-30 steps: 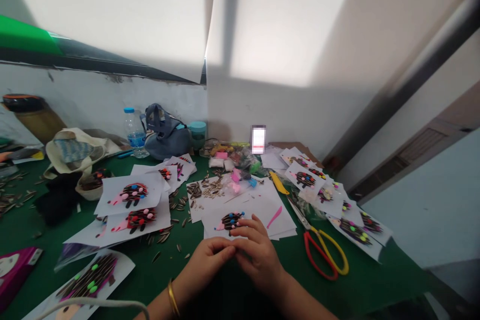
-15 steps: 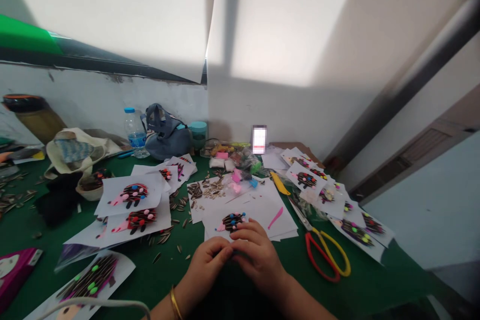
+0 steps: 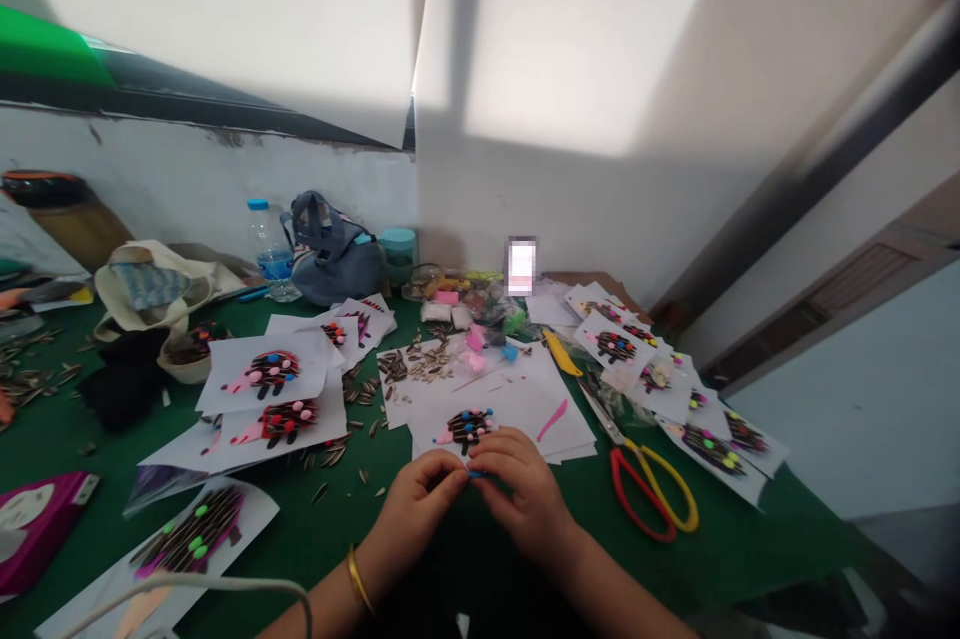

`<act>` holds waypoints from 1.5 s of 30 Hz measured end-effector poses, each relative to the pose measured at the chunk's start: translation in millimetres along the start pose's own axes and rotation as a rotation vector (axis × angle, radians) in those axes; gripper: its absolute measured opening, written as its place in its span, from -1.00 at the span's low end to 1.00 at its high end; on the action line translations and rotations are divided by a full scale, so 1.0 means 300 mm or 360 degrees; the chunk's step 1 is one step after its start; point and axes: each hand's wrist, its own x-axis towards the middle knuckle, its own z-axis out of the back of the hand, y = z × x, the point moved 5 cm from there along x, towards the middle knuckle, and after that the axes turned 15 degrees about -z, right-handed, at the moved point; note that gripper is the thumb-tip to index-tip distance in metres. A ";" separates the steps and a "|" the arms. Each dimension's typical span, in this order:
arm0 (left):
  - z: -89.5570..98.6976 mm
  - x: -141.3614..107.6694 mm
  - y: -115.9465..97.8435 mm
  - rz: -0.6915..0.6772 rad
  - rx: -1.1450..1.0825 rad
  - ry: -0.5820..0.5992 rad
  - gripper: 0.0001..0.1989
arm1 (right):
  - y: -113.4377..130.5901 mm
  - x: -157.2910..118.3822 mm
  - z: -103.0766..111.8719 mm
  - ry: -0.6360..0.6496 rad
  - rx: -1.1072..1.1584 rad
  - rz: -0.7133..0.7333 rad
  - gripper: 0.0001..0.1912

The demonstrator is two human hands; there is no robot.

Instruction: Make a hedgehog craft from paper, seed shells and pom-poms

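Observation:
My left hand (image 3: 424, 504) and my right hand (image 3: 521, 489) meet at the fingertips above the table's near side. Between them is a small bit of blue modelling clay (image 3: 474, 474), pinched by the fingers of both. Just beyond lies a white sheet with a hedgehog picture (image 3: 465, 427), its body made of dark seeds dotted with blue and pink clay balls. The fingers of my right hand cover its lower right edge. To the right on the paper rests a pink plastic clay knife (image 3: 552, 419). Lumps of pink clay (image 3: 475, 339) and blue clay (image 3: 511, 352) sit behind.
Scissors (image 3: 645, 489) with red and yellow handles and a yellow cutter (image 3: 562, 354) lie to the right. Finished hedgehog sheets (image 3: 255, 369) are stacked left, others (image 3: 615, 344) right. Sunflower seeds (image 3: 412, 366) are scattered about. A water bottle (image 3: 271, 254) and bag (image 3: 334, 254) stand behind.
My fingertips have parted slightly, and the blue clay between them now shows. The whole view has shifted a little, with the table things appearing higher.

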 end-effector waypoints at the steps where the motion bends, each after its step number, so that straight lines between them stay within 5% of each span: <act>1: 0.001 -0.001 0.001 0.0000 0.0009 -0.0005 -0.76 | -0.002 -0.001 -0.001 0.0000 -0.0003 -0.0019 -0.82; 15: 0.000 -0.014 0.011 -0.0129 0.0284 -0.0002 -0.86 | 0.024 0.003 -0.017 -0.0036 -0.0164 -0.0002 -0.83; 24: -0.006 -0.014 0.004 -0.0139 0.0257 0.0057 -0.75 | 0.041 0.000 -0.021 -0.0021 -0.0289 0.0147 -0.83; 35: 0.010 -0.010 0.006 -0.0279 0.0215 -0.0040 -0.83 | 0.003 -0.001 0.021 -0.0072 -0.0183 -0.0119 -0.79; 45: 0.033 -0.017 0.016 -0.0122 0.0247 -0.0223 -0.91 | -0.013 -0.017 -0.020 0.0139 0.0092 -0.0200 -0.71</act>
